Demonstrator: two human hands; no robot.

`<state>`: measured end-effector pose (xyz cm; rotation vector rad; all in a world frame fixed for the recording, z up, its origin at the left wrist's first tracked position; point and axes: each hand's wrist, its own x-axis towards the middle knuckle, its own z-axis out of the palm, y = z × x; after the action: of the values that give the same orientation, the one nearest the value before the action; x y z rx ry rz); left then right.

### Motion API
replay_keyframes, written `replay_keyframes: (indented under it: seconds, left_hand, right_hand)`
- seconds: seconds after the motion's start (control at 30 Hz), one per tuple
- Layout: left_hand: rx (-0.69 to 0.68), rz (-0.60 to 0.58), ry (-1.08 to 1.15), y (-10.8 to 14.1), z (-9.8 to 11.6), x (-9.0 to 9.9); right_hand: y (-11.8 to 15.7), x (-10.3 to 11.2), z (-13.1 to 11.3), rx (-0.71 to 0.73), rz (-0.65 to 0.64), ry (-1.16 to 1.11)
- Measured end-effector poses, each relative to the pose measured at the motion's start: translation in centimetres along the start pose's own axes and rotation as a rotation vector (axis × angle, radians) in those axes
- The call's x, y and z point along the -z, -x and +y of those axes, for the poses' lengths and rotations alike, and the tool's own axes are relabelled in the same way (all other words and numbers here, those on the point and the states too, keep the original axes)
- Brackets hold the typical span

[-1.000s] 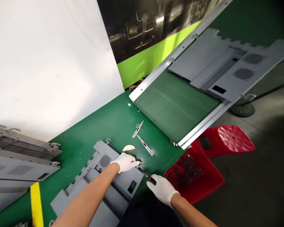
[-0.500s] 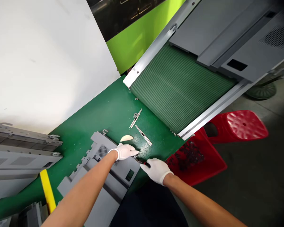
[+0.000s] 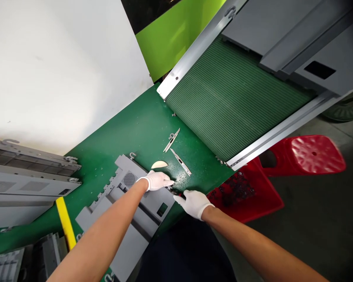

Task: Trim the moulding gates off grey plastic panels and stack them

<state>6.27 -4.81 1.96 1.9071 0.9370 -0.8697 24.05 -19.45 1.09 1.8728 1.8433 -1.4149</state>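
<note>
My gloved left hand (image 3: 155, 180) rests over the edge of a grey perforated panel (image 3: 153, 203), its fingertips against the tip of a small black-and-red cutting tool (image 3: 177, 192). My gloved right hand (image 3: 194, 203) grips that tool's far end, close to the left fingertips. Just above the left hand lies a cream half-moon piece (image 3: 159, 164). Slightly farther off, two slim metal strips (image 3: 172, 140) (image 3: 181, 162) lie on the green table (image 3: 126, 133). The blade is hidden by my fingers.
A green ribbed panel in a metal frame (image 3: 235, 98) lies at the table's far right. A red basket (image 3: 241, 196) and red stool (image 3: 314, 154) stand beyond the table edge. Grey panels (image 3: 26, 176) are stacked left, below a white board (image 3: 61, 70).
The whole view has tilted and shifted, with the large ribbed panel appearing bigger. My hands have drawn slightly closer together around the small tool.
</note>
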Motion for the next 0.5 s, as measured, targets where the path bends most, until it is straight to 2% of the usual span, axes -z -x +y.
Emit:
replay_keyframes:
  seconds: [0.1,0.3,0.5]
  left_hand:
    - [-0.004,0.000,0.010,-0.15,-0.17,-0.10]
    - [0.006,-0.003,0.046,-0.10,0.11,0.23]
    - [0.003,-0.007,0.055,0.08,0.17,0.31]
  right_hand:
    - [-0.22,0.22,-0.06,-0.003,-0.034,0.028]
    - [-0.14,0.47,0.09,0.040,-0.008,0.114]
    - [-0.27,0.16,-0.59,0.003,0.042,0.040]
